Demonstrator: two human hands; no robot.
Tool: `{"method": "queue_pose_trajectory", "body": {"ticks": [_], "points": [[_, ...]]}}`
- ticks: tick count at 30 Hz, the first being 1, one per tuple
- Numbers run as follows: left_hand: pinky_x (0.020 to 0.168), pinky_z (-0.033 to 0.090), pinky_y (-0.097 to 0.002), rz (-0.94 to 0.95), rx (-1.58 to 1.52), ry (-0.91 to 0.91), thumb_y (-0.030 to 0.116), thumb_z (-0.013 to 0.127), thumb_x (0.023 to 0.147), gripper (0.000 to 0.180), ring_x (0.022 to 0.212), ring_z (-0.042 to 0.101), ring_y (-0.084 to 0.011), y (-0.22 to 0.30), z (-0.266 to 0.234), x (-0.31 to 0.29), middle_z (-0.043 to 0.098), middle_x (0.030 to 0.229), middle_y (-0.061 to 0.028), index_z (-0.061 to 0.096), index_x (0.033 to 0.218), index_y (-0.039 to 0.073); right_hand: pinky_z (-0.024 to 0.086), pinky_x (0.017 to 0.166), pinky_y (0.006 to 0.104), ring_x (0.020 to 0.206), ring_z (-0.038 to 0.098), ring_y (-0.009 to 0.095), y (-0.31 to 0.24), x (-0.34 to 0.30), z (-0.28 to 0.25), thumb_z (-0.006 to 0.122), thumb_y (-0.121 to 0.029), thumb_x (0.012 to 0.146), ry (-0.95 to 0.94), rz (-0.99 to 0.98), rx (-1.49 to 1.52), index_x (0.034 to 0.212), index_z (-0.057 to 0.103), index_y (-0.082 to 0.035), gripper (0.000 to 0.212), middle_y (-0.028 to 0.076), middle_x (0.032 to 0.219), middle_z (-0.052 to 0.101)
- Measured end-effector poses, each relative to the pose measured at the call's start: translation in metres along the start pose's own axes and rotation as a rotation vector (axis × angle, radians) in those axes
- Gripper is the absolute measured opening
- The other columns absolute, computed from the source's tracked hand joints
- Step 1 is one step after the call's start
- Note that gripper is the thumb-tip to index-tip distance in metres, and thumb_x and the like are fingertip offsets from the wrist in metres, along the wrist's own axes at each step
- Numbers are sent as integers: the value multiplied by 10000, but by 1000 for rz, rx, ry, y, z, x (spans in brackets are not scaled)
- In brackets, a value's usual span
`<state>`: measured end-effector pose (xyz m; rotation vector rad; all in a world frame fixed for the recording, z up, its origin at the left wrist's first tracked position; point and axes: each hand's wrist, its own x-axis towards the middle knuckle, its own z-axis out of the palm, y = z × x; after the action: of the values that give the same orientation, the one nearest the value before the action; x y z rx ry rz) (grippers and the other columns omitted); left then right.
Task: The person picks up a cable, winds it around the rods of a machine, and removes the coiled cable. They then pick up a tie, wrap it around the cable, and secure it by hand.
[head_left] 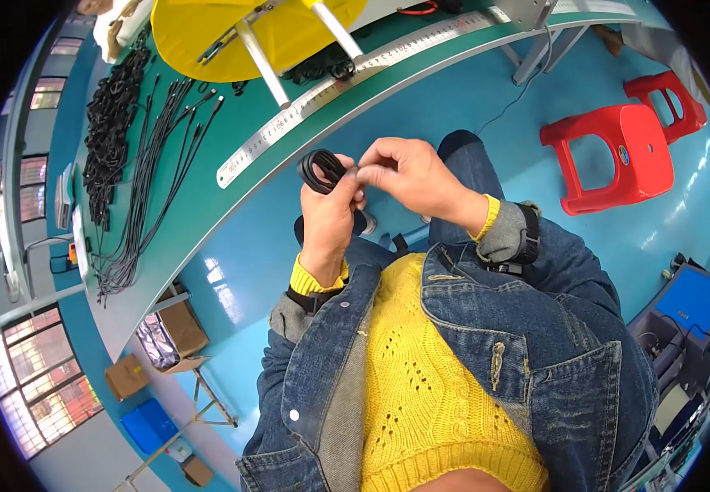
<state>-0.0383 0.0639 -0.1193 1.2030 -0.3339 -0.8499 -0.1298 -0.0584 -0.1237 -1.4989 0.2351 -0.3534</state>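
A coiled black cable [316, 170] is gripped by my left hand [328, 215], just off the near edge of the green worktable [195, 201]. My right hand [420, 179] meets the left one at the side of the coil. Its thumb and forefinger are pinched together, and whatever is between them is too small to make out. On the table to the left lie several long, loose black cables [152, 168] with plug ends. Beyond them is a heap of bundled black cables [113, 135].
A long metal ruler [293, 115] runs along the table's near edge. Over it stands a round yellow piece [207, 41] with metal legs. Red stools [646, 168] stand on the blue floor at right. Cardboard boxes [181, 328] lie lower left. Another person [117, 25] is at far upper left.
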Motion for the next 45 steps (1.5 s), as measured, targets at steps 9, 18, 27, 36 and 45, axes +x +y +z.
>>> {"method": "queue_pose_trajectory", "body": {"ticks": [9,18,27,36,45], "points": [[459,365,-213,-234,-146,-245,43,598,792,133,545,469,-87,0,-32,3,527,691,-35,512,892,25,468,544,226,625,559,75,-1,-15,-16,525,-103,866,-353,367,663,1005,589,3,186,61,793,618],[435,346,-193,-466,218,-395,76,618,767,152,530,465,-73,14,-15,-9,521,676,-24,510,866,35,472,445,241,504,555,92,-32,21,-39,602,-111,766,-416,169,-278,1088,549,-20,339,59,706,619],[410,326,-188,-363,439,-366,117,631,757,255,502,433,-61,6,-16,-9,515,681,-44,490,952,31,428,400,241,605,572,125,-17,18,-16,616,-111,734,-668,-41,-470,960,461,-18,288,71,770,595],[412,343,-182,-671,-257,-576,128,594,801,418,499,410,-85,3,-28,-1,548,805,-125,408,1156,11,430,524,346,639,575,247,-10,6,-22,540,-201,844,-308,6,-266,918,470,-11,216,133,766,584],[544,505,-224,-359,156,-370,145,490,881,366,705,608,-147,8,-8,-13,593,950,-163,390,1194,-18,429,612,371,690,568,305,10,6,-26,496,-241,885,-282,-50,-471,861,471,4,247,173,740,572]]}}
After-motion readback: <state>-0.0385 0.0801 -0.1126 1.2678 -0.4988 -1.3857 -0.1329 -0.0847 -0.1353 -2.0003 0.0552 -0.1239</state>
